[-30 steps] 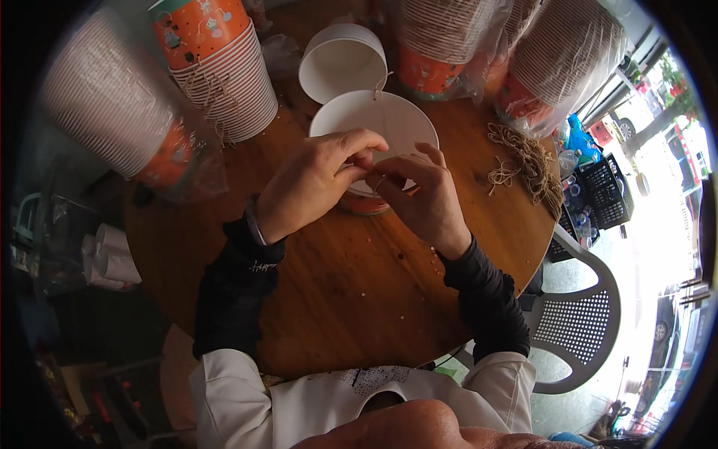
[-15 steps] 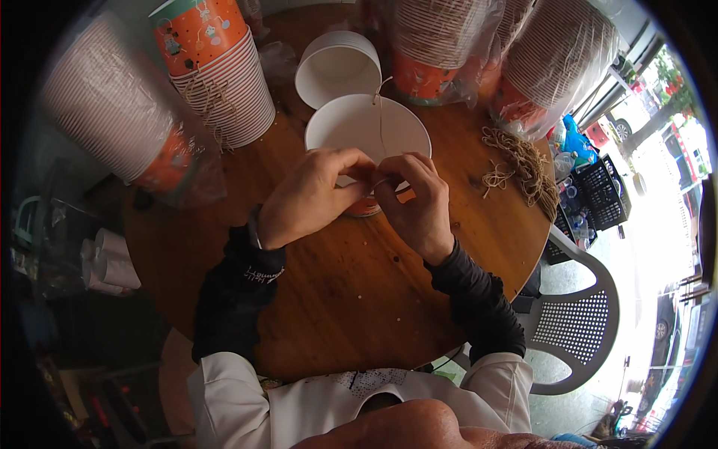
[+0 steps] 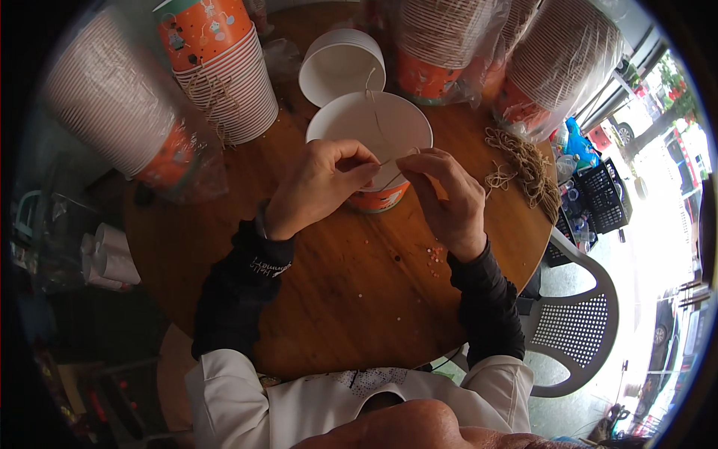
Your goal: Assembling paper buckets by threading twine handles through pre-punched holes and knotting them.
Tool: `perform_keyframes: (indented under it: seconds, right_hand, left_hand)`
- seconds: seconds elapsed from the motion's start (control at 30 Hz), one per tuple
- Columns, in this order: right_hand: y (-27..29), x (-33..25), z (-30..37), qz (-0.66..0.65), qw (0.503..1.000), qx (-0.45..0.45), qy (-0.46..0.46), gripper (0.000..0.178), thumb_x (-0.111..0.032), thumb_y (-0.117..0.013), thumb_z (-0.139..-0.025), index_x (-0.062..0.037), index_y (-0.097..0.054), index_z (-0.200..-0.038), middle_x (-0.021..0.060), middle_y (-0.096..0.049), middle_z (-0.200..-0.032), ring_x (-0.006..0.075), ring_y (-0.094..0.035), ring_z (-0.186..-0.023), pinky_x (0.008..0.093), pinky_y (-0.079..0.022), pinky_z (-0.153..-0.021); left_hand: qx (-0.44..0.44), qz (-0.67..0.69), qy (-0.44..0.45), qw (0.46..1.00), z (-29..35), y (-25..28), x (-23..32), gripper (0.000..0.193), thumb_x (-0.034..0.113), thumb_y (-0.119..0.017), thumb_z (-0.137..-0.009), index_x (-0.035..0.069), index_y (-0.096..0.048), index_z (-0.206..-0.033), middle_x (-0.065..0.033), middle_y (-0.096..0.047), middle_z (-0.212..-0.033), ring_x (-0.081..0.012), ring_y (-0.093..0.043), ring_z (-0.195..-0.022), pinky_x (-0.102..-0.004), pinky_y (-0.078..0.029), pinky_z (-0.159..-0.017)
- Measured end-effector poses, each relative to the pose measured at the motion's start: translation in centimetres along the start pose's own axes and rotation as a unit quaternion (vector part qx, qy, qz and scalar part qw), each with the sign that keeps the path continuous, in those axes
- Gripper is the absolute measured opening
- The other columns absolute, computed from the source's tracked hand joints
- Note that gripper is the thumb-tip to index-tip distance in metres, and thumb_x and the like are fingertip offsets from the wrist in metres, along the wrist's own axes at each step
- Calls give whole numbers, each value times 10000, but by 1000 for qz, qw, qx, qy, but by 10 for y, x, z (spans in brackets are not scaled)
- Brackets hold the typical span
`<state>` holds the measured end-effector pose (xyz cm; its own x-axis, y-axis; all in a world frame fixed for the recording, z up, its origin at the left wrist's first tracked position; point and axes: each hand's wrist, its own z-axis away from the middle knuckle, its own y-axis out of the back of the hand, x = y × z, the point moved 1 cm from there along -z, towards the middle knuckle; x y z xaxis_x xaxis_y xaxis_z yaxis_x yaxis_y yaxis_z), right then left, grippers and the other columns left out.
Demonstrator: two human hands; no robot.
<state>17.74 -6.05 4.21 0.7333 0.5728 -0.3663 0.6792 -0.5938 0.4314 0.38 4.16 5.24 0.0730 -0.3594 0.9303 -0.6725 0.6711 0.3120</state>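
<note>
A paper bucket point(image 3: 345, 126), white inside and orange outside, stands open-side up before me on the wooden table. Thin twine point(image 3: 376, 114) passes over its far rim and hangs down inside toward my hands. At the bucket's near rim, my left hand point(image 3: 320, 183) pinches the twine between thumb and forefinger. My right hand point(image 3: 455, 200) pinches another stretch of it just to the right. A short length of twine crosses the gap between the two hands. Whether a knot is there is too small to tell.
Behind stands another white paper bucket point(image 3: 333, 71). Stacked buckets flank it: an uncovered stack point(image 3: 232, 97) left, plastic-wrapped stacks point(image 3: 112, 97) point(image 3: 561, 63) on both sides. A twine bundle point(image 3: 527, 172) lies at the table's right. A grey chair point(image 3: 572, 325) stands beyond the table edge.
My hands have drawn apart, the right one moving right, and the twine between them now shows. Small reddish bits appear on the table below my right hand.
</note>
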Motion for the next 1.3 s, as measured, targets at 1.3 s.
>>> perform_keyframes:
  seconds: [1.3]
  right_hand:
    - [5, 17, 6, -56, 991, -44, -111, 76, -59, -707, -822, -64, -638, -854, 9, -661, -842, 194, -629, -854, 433, -337, -1067]
  left_hand:
    - [-68, -63, -38, 995, 3, -7, 4, 153, 90, -668, -879, -28, -667, -977, -104, -709, -856, -137, -663, -798, -291, -523, -737]
